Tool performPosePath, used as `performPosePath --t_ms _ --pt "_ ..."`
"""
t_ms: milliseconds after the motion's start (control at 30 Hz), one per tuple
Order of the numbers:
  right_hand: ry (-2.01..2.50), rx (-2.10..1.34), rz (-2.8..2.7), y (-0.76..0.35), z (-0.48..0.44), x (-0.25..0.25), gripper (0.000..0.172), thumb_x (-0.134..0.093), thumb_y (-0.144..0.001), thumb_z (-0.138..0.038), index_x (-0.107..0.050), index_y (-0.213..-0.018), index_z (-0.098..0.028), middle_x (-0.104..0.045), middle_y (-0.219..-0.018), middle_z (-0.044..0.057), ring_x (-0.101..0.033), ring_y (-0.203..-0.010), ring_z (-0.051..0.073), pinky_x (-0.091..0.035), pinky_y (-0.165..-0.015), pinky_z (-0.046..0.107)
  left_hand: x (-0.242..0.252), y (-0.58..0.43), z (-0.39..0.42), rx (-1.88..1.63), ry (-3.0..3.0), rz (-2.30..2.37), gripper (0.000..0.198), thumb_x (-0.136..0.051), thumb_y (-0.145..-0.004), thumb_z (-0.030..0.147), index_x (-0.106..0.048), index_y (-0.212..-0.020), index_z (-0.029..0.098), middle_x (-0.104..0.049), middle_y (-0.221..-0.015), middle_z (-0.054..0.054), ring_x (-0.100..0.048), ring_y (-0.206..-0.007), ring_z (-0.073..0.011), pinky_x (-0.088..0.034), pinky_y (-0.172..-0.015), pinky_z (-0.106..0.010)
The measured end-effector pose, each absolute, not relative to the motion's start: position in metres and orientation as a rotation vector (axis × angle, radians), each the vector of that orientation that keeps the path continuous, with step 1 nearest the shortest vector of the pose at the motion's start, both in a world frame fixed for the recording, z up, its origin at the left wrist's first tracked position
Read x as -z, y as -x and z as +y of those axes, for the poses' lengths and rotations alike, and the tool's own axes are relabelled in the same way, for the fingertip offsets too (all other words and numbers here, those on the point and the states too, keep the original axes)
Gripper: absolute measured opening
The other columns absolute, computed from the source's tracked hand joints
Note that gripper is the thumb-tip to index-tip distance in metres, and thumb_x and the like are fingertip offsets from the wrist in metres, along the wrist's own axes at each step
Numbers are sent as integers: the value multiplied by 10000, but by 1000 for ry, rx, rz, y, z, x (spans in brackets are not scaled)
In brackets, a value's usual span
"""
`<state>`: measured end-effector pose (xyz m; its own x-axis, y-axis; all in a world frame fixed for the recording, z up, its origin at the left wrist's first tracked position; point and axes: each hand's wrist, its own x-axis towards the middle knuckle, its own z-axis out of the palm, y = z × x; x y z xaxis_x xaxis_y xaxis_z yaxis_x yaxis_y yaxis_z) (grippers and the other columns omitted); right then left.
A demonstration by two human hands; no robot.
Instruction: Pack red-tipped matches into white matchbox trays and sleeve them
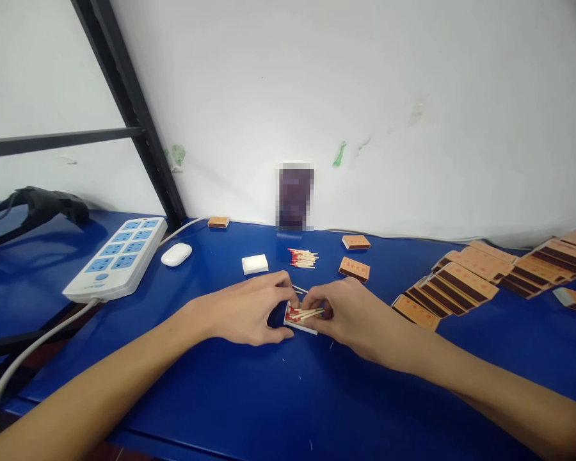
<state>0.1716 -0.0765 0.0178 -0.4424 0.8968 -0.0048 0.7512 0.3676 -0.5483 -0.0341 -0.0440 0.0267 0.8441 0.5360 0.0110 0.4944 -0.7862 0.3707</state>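
Observation:
A small white matchbox tray (301,324) lies on the blue table (269,397), holding several red-tipped matches (305,313). My left hand (249,308) grips the tray's left end with thumb and fingers closed round it. My right hand (342,312) pinches the matches at the tray's right end, fingers closed on them. A loose pile of matches (303,257) lies just behind my hands. An empty white tray (255,264) sits to its left.
Orange matchboxes (354,269) lie behind my right hand, and a long overlapping row of matchboxes (480,278) spreads at the right. A white power strip (118,256), a white earbud case (176,254) and a black frame (125,96) stand at the left.

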Motion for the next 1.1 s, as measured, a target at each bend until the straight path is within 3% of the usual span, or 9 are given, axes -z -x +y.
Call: performPosePath --t_ms 200,333,533,633,800,900,1100 --pt "1397 -675 -2413 -177 -77 -19 135 -587 -820 -249 -720 -802 -231 -689 -646 8 -594 -532 138 -389 -472 250 -25 32 -40 -234 -2678 736 222 -649 -818 355 -587 -958 194 -586 -824 10 -525 -700 -127 -397 -677 -264" --pt "1415 -728 -2420 -181 -78 -26 175 -582 -828 -278 -739 -862 -207 -695 -688 35 -599 -573 144 -401 -498 246 -26 31 -39 -251 -2669 714 254 -672 -801 371 -594 -953 182 -612 -838 1 -527 -692 -128 -382 -661 -263" --pt "1462 -667 -2516 -172 -81 -28 227 -535 -859 -237 -728 -744 -199 -639 -576 13 -526 -488 116 -355 -489 246 -22 30 -36 -272 -2641 712 276 -695 -785 386 -605 -945 180 -618 -810 8 -526 -672 -123 -366 -622 -248" --pt "1449 -570 -2569 -172 -81 -27 218 -527 -857 -208 -721 -757 -201 -647 -612 16 -538 -524 123 -346 -498 249 -20 31 -35 -293 -2640 700 310 -710 -769 408 -610 -951 179 -632 -829 3 -537 -676 -125 -375 -634 -251" --pt "1356 -731 -2550 -185 -79 -37 195 -532 -853 -267 -706 -932 -230 -700 -784 22 -605 -635 140 -405 -534 238 -19 33 -33 -312 -2672 694 334 -730 -751 406 -611 -976 190 -654 -898 -1 -566 -741 -139 -398 -682 -261" --pt "1328 -747 -2589 -191 -77 -43 175 -552 -826 -255 -701 -913 -226 -707 -856 23 -621 -718 154 -439 -589 241 -18 34 -33 -317 -2694 695 349 -724 -756 413 -609 -998 189 -656 -925 -10 -577 -772 -153 -410 -698 -269" --pt "1279 -718 -2651 -190 -73 -40 170 -524 -838 -224 -691 -864 -207 -702 -836 22 -616 -714 154 -446 -606 260 -18 34 -34 -242 -2737 593 276 -578 -891 397 -630 -1116 246 -630 -989 -29 -601 -839 -160 -429 -729 -266"
